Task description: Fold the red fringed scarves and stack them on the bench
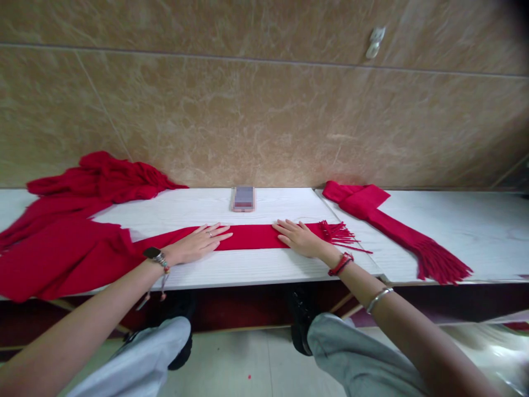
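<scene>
A red scarf (252, 237) lies stretched lengthwise on the white table, folded into a narrow strip between my hands. My left hand (202, 242) rests flat on it with the fingers spread, pointing right. Near the fringed right end, my right hand (300, 238) also presses flat, fingers stretched out to the left. Loose fringe (341, 234) spreads on the table just beyond my right hand. Left of my left hand the red cloth widens into a loose, unfolded spread (74, 253).
A crumpled heap of red cloth (111, 179) lies at the back left against the tiled wall (264, 121). Behind the strip sits a phone (243, 198). Another red fringed scarf (388, 226) lies bent on the right of the white table (467, 231). A small white hook (375, 43) is on the wall.
</scene>
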Action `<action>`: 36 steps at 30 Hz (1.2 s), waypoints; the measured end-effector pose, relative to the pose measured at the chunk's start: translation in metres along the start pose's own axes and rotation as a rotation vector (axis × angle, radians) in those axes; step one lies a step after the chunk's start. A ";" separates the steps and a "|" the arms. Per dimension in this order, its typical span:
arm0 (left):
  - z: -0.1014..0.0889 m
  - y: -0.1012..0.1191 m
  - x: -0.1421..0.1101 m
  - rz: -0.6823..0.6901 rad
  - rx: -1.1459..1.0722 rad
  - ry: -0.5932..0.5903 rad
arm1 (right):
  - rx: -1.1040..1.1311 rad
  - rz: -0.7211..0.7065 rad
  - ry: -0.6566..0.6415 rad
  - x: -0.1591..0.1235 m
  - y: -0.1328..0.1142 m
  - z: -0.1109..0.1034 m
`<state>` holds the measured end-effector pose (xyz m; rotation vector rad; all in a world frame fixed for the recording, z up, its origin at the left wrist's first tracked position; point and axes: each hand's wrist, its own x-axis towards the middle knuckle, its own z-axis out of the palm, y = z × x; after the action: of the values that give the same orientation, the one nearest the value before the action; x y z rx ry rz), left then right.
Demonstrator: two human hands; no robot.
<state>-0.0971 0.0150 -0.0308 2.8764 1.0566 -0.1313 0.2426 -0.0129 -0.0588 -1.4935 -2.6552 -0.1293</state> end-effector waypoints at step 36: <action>-0.001 0.060 0.066 0.022 -0.003 0.041 | 0.074 0.151 0.223 -0.084 0.125 -0.005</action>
<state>-0.0073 0.0119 -0.0339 2.8988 1.0302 -0.0690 0.3932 -0.0204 -0.0608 -1.5493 -2.3413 -0.1728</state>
